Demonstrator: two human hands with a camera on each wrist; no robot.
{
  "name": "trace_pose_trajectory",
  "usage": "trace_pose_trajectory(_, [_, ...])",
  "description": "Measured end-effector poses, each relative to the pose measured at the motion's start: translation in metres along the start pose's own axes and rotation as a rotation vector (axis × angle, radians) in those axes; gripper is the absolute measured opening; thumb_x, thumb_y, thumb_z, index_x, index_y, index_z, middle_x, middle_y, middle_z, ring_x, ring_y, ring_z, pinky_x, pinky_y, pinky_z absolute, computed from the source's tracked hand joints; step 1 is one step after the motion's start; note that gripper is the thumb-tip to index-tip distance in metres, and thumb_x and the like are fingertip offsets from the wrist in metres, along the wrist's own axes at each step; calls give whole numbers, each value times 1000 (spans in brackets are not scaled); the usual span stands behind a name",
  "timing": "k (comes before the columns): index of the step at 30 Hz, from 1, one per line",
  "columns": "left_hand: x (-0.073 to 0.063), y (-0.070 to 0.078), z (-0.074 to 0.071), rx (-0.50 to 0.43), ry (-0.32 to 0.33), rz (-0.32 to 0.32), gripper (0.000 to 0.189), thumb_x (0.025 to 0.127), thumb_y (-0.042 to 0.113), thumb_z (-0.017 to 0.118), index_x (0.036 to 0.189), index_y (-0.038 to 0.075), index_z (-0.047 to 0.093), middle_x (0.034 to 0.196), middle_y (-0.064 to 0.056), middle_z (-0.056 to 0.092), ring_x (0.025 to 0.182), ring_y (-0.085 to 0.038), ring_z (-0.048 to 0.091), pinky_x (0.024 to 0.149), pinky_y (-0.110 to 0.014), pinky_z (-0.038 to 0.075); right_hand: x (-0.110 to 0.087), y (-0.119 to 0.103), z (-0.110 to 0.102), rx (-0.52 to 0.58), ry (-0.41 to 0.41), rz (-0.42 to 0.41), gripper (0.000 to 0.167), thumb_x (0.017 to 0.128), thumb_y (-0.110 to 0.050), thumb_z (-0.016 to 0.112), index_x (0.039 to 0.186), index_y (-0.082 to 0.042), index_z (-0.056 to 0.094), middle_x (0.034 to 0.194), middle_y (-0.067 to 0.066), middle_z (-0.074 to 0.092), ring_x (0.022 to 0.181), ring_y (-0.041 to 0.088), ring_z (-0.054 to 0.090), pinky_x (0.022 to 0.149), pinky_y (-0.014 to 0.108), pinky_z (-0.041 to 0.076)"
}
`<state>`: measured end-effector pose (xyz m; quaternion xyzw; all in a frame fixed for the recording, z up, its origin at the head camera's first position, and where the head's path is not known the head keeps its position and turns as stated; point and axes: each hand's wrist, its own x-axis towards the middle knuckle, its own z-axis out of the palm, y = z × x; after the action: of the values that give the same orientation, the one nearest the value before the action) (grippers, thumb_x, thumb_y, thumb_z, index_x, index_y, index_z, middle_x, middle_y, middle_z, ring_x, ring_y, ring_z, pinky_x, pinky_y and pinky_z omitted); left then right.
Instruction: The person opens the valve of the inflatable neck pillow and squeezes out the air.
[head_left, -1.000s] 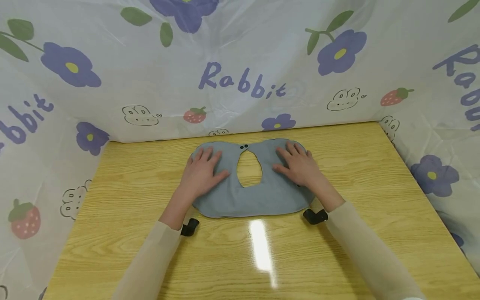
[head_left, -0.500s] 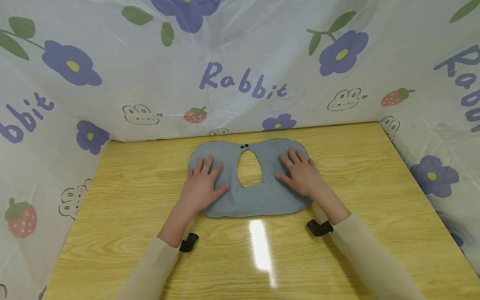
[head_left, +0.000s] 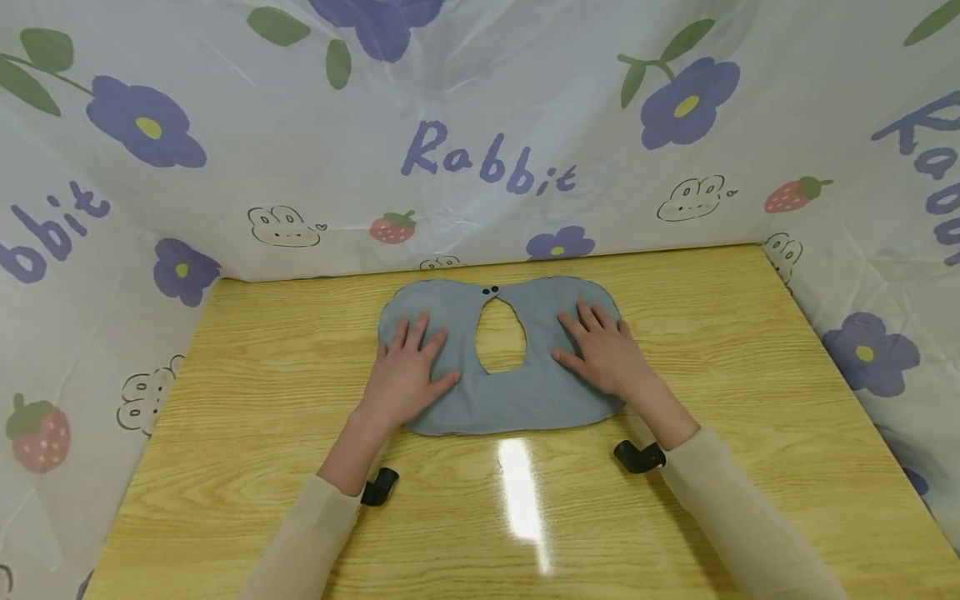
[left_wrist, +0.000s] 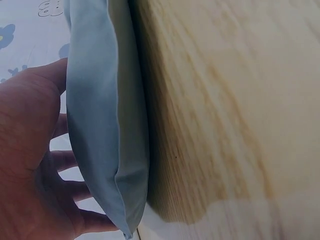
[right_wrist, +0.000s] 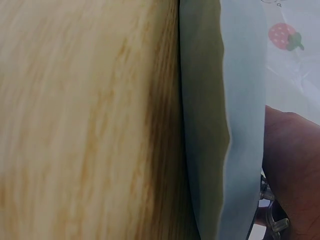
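A grey-blue cloth bib (head_left: 525, 404) lies flat on the wooden table, its neck opening in the middle and two dark snaps (head_left: 491, 291) at the top. My left hand (head_left: 403, 379) rests on its left half with fingers spread. On the right half lies my right hand (head_left: 606, 354), its fingers also spread. From the left wrist, the bib's padded edge (left_wrist: 95, 100) shows side-on, with the left fingers (left_wrist: 82, 190) against its upper face. In the right wrist view the bib (right_wrist: 242, 100) hides most of the right hand (right_wrist: 295, 165).
A wood-grain table (head_left: 247, 400) surrounds the bib. White patterned sheeting (head_left: 480, 92) stands along the back and both sides. Black camera mounts (head_left: 381, 487) hang below each wrist. Something small and shiny (right_wrist: 277, 220) shows beside the right hand.
Both hands have slid a little toward the person over the bib, the left hand further, then stayed nearly still. The bib lies in about the same place.
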<state>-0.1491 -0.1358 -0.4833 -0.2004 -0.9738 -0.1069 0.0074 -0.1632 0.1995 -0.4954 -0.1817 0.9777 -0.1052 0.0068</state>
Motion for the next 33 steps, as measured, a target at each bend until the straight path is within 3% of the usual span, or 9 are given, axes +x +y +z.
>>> trace_pose_trajectory(9, [-9, 1, -4, 29, 18, 15, 71, 97, 47, 70, 154, 10, 50, 164, -23, 27, 149, -51, 22, 107, -75, 30, -2, 1, 0, 32, 3, -6, 70, 103, -48, 58, 158, -8, 40, 163, 27, 26, 148, 48, 27, 109, 73, 29])
trace_pose_trajectory(19, [-34, 19, -15, 83, 26, 55, 67, 100, 55, 60, 153, 13, 52, 161, -20, 36, 149, -50, 23, 108, -75, 30, -20, 0, -5, 25, 60, -57, 70, 102, -45, 62, 156, -5, 43, 161, 30, 29, 144, 51, 32, 106, 70, 36])
trace_pose_trajectory(25, [-42, 24, -3, 80, 21, 61, 73, 96, 62, 61, 153, 17, 53, 161, -19, 37, 149, -49, 24, 105, -77, 31, -33, 1, -7, 55, 73, -68, 72, 100, -46, 65, 156, -7, 43, 161, 30, 29, 145, 50, 31, 106, 71, 35])
trace_pose_trajectory(33, [-47, 26, 4, 66, 1, 65, 73, 95, 59, 65, 152, 16, 53, 161, -19, 37, 149, -49, 24, 106, -76, 30, -40, 3, -2, 40, 22, -64, 70, 101, -46, 64, 155, -4, 45, 162, 29, 27, 148, 47, 26, 107, 71, 34])
